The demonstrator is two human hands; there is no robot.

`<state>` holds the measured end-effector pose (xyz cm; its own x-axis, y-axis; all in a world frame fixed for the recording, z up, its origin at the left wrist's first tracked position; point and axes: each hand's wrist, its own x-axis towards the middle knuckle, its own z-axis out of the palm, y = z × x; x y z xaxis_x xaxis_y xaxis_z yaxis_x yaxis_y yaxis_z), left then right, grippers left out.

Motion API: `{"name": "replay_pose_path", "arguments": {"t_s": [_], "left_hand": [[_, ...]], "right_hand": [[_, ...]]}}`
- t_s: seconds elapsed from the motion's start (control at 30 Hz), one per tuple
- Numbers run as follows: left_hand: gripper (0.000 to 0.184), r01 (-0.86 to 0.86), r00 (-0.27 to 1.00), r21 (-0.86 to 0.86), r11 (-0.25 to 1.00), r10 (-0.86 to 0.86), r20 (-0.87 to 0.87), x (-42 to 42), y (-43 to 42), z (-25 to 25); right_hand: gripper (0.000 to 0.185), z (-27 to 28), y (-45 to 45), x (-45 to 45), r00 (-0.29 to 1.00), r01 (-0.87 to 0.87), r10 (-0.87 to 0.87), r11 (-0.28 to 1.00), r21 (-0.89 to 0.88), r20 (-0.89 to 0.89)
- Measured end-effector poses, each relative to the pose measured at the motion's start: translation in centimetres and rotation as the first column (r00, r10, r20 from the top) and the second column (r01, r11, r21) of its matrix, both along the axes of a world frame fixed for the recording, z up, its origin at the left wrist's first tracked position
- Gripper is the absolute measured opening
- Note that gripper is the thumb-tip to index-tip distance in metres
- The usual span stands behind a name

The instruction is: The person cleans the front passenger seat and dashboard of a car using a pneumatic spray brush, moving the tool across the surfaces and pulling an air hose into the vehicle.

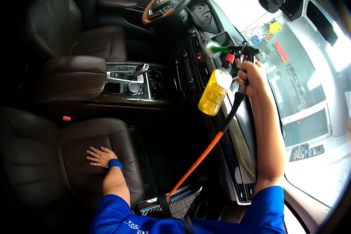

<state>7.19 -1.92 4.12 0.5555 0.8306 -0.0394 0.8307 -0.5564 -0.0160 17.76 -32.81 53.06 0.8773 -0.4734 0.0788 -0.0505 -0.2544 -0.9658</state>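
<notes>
My right hand (253, 76) is wrapped round the handle of a black air spray gun (238, 50), raised over the dashboard. The gun has a green nozzle (219, 49) with a whitish blur at its tip, close to the dashboard's middle near the screen (223, 39). Under a red collar hangs a clear bottle (214, 93), tilted and partly filled with yellow liquid. From the gun's handle an orange hose (197, 165) runs down towards my body. My left hand (101, 157) lies flat with fingers spread on the dark leather passenger seat (85, 136).
The centre console (128, 82) holds a gear lever (139, 70) and a round knob (133, 89). Beyond it are the driver's seat (97, 43) and the steering wheel (160, 11). A windscreen (300, 93) borders the right side. A patterned panel (183, 202) is near my waist.
</notes>
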Motion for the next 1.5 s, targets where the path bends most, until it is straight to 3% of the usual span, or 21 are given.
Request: {"name": "replay_pose_path", "arguments": {"t_s": [0.4, 0.67, 0.8, 1.07, 1.13, 1.27, 1.4, 1.5], "left_hand": [[0.059, 0.012, 0.995, -0.002, 1.0, -0.011, 0.101, 0.0, 0.1, -1.5], [0.059, 0.021, 0.993, 0.006, 1.0, -0.021, 0.117, -0.2, 0.0, -1.3], [0.059, 0.022, 0.99, 0.006, 1.0, -0.022, 0.14, -0.2, 0.1, -2.0], [0.06, 0.023, 0.991, 0.008, 1.0, -0.023, 0.133, -0.2, 0.1, -2.0], [0.06, 0.019, 0.991, 0.004, 1.0, -0.019, 0.13, -0.1, 0.2, -2.0], [0.06, 0.024, 0.99, 0.0, 1.0, -0.024, 0.139, -0.3, 0.1, -1.9], [0.059, 0.031, 0.988, 0.026, 0.999, -0.035, 0.151, -0.2, 0.2, -2.5], [0.059, 0.03, 0.989, 0.03, 0.999, -0.034, 0.145, -0.1, 0.2, -2.4]], "right_hand": [[0.006, -2.6, -1.0, 10.5, 0.999, -0.048, 0.048, 0.996, 0.075, 0.006], [0.009, -7.3, -1.2, 16.1, 0.999, 0.004, -0.004, 1.0, 0.0, -0.044], [0.007, -8.5, 0.7, 14.6, 0.997, 0.071, -0.068, 0.984, -0.166, 0.021], [0.012, -9.4, 4.3, 7.7, 0.988, 0.115, -0.111, 0.993, -0.03, 0.108], [0.019, -11.5, 3.6, 9.5, 0.959, 0.181, -0.146, 0.975, -0.13, 0.244], [0.033, -14.7, 1.1, 11.3, 0.956, 0.221, -0.134, 0.914, -0.34, 0.262], [0.036, -13.3, 4.0, 4.0, 0.98, 0.099, -0.086, 0.993, -0.064, 0.182], [0.032, -11.7, 7.1, -3.8, 0.975, 0.113, -0.13, 0.988, 0.102, 0.178]]}}
